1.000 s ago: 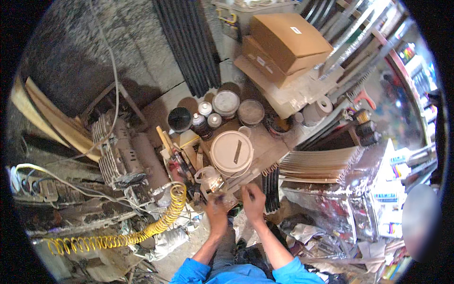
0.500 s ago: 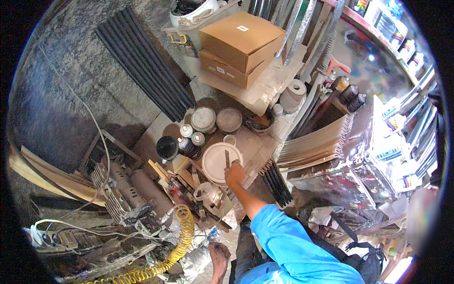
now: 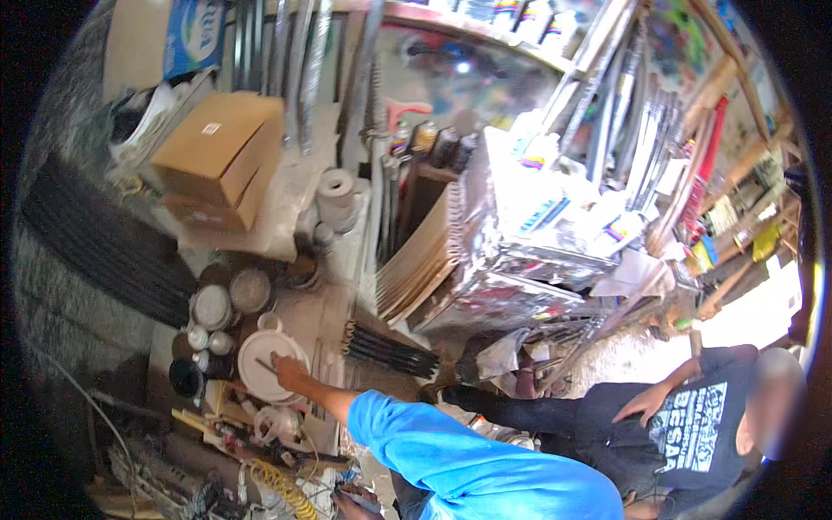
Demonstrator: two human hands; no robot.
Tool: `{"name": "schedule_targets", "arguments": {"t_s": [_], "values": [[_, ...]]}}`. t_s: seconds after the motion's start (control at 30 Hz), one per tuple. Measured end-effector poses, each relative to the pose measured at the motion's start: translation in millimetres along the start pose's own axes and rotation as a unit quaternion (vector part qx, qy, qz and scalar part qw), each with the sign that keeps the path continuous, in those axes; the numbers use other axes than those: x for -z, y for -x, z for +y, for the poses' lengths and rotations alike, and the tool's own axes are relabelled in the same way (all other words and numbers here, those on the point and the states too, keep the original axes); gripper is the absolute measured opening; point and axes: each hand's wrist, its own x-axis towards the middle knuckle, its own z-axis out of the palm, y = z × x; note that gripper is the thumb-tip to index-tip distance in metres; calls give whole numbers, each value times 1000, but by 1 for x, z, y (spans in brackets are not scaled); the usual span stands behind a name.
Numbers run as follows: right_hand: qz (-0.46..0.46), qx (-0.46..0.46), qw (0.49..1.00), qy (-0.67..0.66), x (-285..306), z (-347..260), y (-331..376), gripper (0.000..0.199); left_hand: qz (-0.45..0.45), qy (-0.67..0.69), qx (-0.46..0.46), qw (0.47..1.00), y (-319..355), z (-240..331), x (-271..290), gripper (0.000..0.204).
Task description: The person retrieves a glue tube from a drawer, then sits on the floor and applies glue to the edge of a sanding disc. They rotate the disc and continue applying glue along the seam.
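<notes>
Bucket lid (image 3: pixel 253 386) under and left of right hand (image 3: pixel 290 374), pale, round. Thin strip (image 3: pixel 263 365) on lid, by right fingertips: likely light, stiff, smooth; best pinched by edges near end. Whether fingers close on it, can't tell. Left hand (image 3: pixel 355 503) well below, closure unclear. Since half-second ago: view swung right, co-worker (image 3: pixel 693 425) now far right of grip.

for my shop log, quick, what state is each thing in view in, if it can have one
white bucket: lid on
thin strip: over the lid, resting or lifted unclear
right hand: at the strip, grip unclear
left hand: low in view, grip unclear
upper cardboard box: top shut
white roll: upright
yellow hose: coiled
</notes>
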Motion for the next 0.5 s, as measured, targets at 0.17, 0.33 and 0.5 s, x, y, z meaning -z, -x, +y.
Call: {"name": "schedule_targets", "arguments": {"t_s": [0.17,0.33,0.5], "values": [[-114,66,959,-251,91,31,33,23,-46,-54,-11,997,8,19,-48,34],[-196,0,896,-398,190,64,118,29,-119,-102,-59,986,20,47,-98,35],[-87,102,752,-645,241,107,257,49,-187,-116,-117,969,42,72,-145,36]]}}
